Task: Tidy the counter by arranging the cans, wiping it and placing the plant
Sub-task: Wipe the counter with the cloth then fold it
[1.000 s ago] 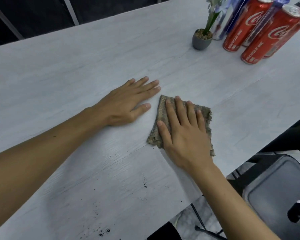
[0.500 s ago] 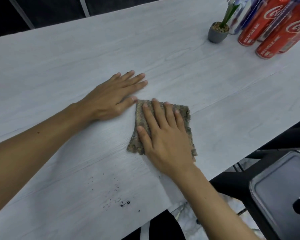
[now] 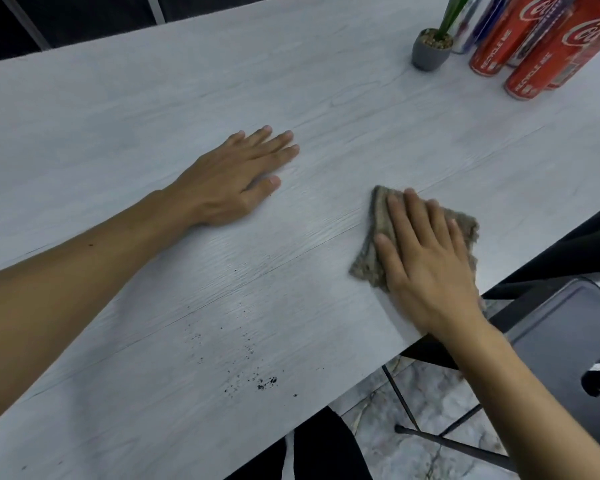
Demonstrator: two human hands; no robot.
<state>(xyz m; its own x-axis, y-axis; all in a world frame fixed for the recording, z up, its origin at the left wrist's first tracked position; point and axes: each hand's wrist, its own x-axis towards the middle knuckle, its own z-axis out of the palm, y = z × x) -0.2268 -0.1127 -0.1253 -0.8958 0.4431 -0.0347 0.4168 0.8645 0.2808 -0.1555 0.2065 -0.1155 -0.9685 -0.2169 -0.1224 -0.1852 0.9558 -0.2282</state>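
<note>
1. Closest, near the front edge of the table (image 3: 136, 109): a scatter of dark crumbs (image 3: 264, 382), loose on the pale wood-grain top and well apart from both hands.
2. Below and to the right of that edge: a dark chair seat (image 3: 555, 341) with a cut-out hole, on thin metal legs over a marbled floor (image 3: 426, 455).
3. Further in, on the right: right hand (image 3: 426, 271), palm down, fingers straight and close together, pressing a rough grey-brown cloth (image 3: 366, 268) flat onto the table close to its right edge. Cloth visible past the fingertips and beside the thumb, the rest hidden under the palm.
4. A little farther, to the left: left hand (image 3: 229, 181), relaxed and flat, palm down, fingers straight and slightly spread, resting on bare table and holding nothing. Plain gap of table between its thumb and the cloth.
5. Far right corner: a small plant (image 3: 430, 51) in a grey pot, upright, pebbles at the top, green leaves cut off by the upper border.
6. Just beside and behind the pot: cans (image 3: 548, 64) standing upright in a tight cluster, two red ones in front, blue-and-white ones behind, tops out of view. Impossible to tell whether the nearest can touches the pot.
</note>
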